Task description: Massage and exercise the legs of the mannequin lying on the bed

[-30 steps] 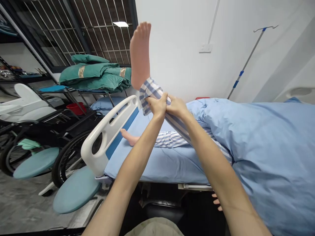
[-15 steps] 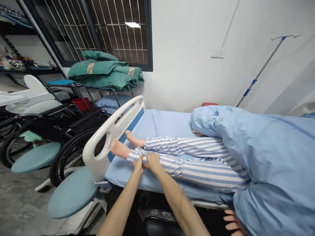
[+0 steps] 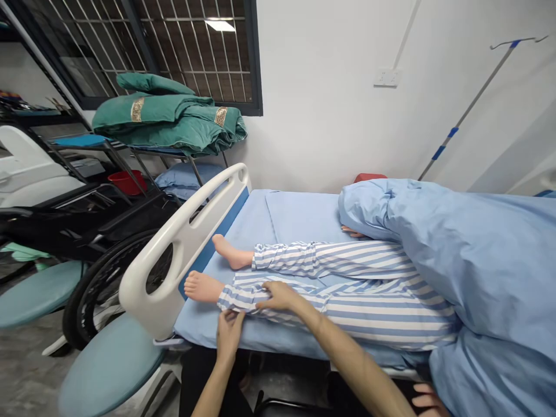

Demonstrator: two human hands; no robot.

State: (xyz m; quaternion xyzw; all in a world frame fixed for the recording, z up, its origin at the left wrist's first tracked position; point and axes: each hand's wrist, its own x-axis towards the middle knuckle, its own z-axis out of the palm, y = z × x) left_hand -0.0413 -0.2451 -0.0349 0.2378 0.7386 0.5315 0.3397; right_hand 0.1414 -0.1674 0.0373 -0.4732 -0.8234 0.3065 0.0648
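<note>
Under the right hand, fingers loose, the leg has come down, so the bed holds it; left hand's grip, can't tell.

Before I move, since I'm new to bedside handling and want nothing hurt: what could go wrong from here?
The nearer leg lies close to the unrailed near edge of the mattress, so a careless pull might slide it over. Its foot points at the footboard and could bump it if the leg shifts that way. The other person's hand at lower right extends past the mattress, near your right forearm, and might get knocked.
</note>
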